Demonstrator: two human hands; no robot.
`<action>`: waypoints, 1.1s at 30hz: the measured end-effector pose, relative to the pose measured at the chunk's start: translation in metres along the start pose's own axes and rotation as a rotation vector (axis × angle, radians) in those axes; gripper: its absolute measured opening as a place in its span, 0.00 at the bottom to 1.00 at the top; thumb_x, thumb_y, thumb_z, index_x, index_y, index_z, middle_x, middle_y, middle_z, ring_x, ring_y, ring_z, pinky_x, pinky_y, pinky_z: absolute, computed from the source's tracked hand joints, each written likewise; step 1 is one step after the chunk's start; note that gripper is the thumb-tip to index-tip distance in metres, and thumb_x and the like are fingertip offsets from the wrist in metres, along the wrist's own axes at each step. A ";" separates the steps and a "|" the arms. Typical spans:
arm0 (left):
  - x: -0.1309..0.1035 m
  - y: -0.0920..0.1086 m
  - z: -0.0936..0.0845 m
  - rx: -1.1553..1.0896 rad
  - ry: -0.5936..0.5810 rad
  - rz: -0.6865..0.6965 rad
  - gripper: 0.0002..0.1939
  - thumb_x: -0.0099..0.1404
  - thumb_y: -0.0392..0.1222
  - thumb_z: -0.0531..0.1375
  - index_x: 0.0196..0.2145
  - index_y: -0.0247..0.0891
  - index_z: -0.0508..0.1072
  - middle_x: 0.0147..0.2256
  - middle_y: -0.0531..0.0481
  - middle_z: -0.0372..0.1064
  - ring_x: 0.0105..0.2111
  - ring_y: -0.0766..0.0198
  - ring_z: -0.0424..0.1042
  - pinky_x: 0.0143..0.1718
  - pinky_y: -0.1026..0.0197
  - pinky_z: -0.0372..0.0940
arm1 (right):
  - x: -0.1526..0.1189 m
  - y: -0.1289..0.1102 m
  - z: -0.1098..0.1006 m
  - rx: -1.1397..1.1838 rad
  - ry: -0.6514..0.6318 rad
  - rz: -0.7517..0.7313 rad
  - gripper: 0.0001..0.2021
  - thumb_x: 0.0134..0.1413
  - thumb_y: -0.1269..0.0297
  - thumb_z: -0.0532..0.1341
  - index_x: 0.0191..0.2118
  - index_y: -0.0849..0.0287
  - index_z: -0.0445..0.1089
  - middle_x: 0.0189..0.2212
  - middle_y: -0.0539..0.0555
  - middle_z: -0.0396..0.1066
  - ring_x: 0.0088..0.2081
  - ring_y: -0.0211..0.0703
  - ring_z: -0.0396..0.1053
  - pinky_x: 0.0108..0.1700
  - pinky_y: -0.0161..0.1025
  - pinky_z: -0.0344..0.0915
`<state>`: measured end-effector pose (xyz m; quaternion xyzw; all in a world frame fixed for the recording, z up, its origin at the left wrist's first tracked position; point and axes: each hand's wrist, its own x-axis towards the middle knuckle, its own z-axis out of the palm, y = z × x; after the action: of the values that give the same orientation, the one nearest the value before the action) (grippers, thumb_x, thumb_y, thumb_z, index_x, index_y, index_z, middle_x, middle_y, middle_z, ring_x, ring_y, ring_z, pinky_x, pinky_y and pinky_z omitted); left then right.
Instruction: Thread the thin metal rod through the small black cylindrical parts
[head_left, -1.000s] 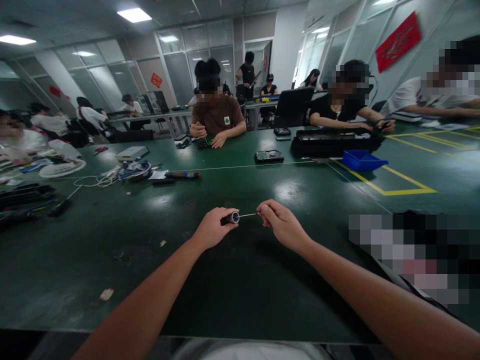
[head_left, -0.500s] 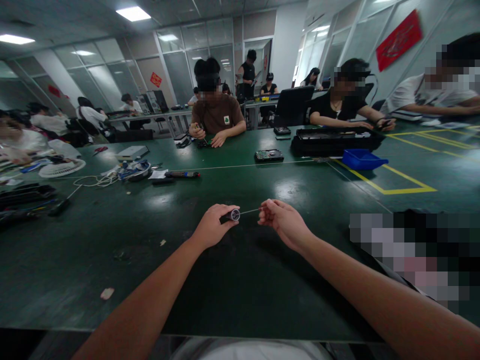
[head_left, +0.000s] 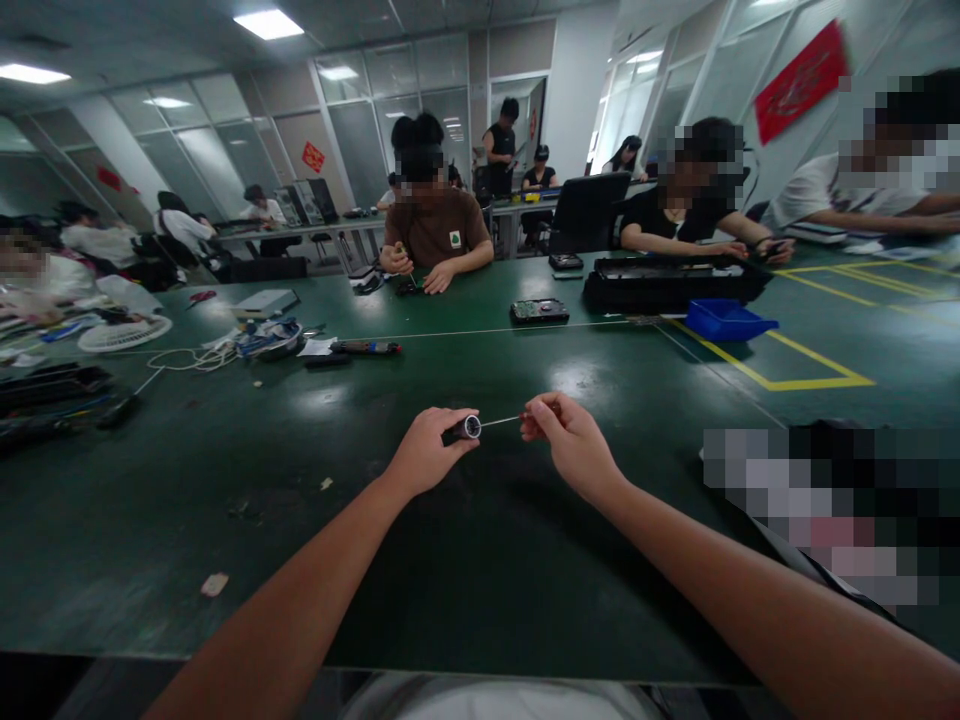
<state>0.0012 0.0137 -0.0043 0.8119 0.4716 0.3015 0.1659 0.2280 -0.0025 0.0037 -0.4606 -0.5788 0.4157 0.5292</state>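
Near the middle of the green table, my left hand (head_left: 431,450) grips a dark cylindrical part (head_left: 470,427) with a pale ring at its round end, which faces me. A thin light rod (head_left: 501,421) runs from beside that end to the fingers of my right hand (head_left: 566,435). Those fingers are pinched on the screwdriver-like tool; its handle is mostly hidden by them. Both hands are held above the table top, a short gap apart. Whether the rod's tip touches the cylinder is too small to tell.
Beyond my hands lie a circuit-board device (head_left: 539,311), a blue tray (head_left: 724,319), a long black casing (head_left: 671,284) and a pen-like tool (head_left: 367,348). A white round grille (head_left: 124,333) is at the left. A person in brown (head_left: 437,230) works across the green table (head_left: 450,600).
My right hand has turned slightly, its thumb and knuckles shifting over the tool. The cylinder's end has rotated a little in my left hand, which stays in nearly the same place.
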 end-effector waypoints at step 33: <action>0.000 -0.006 0.002 0.069 -0.029 0.016 0.20 0.62 0.41 0.65 0.53 0.45 0.73 0.42 0.50 0.75 0.43 0.56 0.69 0.51 0.51 0.61 | -0.008 -0.016 -0.004 -0.458 -0.169 -0.180 0.13 0.64 0.61 0.53 0.52 0.54 0.66 0.32 0.52 0.72 0.32 0.44 0.69 0.35 0.41 0.63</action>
<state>-0.0021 0.0165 -0.0094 0.8253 0.4726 0.2746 0.1423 0.2307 -0.0143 0.0182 -0.4785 -0.7387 0.2623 0.3957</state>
